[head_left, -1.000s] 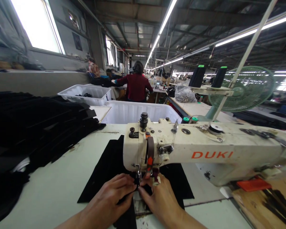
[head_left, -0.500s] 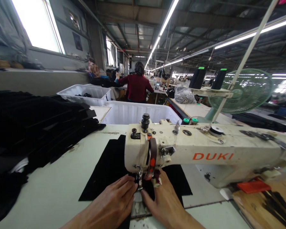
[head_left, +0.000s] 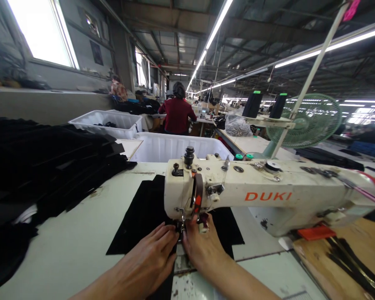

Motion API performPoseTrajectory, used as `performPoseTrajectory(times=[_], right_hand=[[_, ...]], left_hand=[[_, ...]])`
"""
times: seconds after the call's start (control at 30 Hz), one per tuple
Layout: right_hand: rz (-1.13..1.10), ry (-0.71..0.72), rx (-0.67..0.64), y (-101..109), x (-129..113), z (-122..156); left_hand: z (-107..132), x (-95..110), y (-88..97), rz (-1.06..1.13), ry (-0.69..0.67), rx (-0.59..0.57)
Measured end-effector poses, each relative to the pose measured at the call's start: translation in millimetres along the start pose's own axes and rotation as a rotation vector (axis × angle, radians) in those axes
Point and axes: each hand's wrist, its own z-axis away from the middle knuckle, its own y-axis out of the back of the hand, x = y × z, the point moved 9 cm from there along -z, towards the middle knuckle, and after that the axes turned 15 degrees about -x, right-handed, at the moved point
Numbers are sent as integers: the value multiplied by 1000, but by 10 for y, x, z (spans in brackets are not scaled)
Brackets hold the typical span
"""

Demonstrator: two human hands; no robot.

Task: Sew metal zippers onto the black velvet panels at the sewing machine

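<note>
A piece of black fabric (head_left: 137, 221) lies flat under the head of a white sewing machine (head_left: 225, 183) marked DUKI. My left hand (head_left: 150, 254) is closed on the fabric just left of the presser foot (head_left: 181, 228), its fingers pressed together with the thumb beneath. On the foot's other side, my right hand (head_left: 204, 246) grips the fabric close to the needle area. Its fingertips are partly hidden behind the machine head and a small dark red and cream part (head_left: 203, 225). A black strip of the fabric hangs toward me below my left hand.
Stacked black fabric pieces (head_left: 50, 162) cover the table's left side. White plastic bins (head_left: 181, 146) stand behind the machine. Thread cones (head_left: 252, 105) and a green fan (head_left: 306, 121) are at the right, above a wooden board (head_left: 340, 250) with dark strips. A person in dark red (head_left: 178, 114) sits ahead.
My right hand has moved forward and slightly left, its thumb now up beside the presser foot. The fabric has shifted slightly away from me. The view has turned a little to the right.
</note>
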Motion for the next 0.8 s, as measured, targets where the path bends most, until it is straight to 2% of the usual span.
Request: performPoseTrajectory(times=[0.17, 0.33, 0.4, 0.57, 0.67, 0.73, 0.8], right_hand=[[24, 43, 6, -79, 99, -43], [-34, -40, -42, -81, 240, -242], [-68, -45, -72, -33, 275, -288], [-134, 1, -119, 221, 273, -68], [-181, 98, -107, 338, 136, 97], [-238, 140, -109, 321, 53, 127], [-294, 98, -136, 221, 50, 98]], left_hand=[[14, -4, 54, 21, -4, -32], [6, 21, 133, -4, -32, -69], [4, 16, 187, 16, -37, -42], [-1, -86, 192, 136, 0, 39], [-11, -172, 137, 207, 51, 67], [-5, -238, 116, 250, 106, 93], [12, -304, 105, 286, 171, 117]])
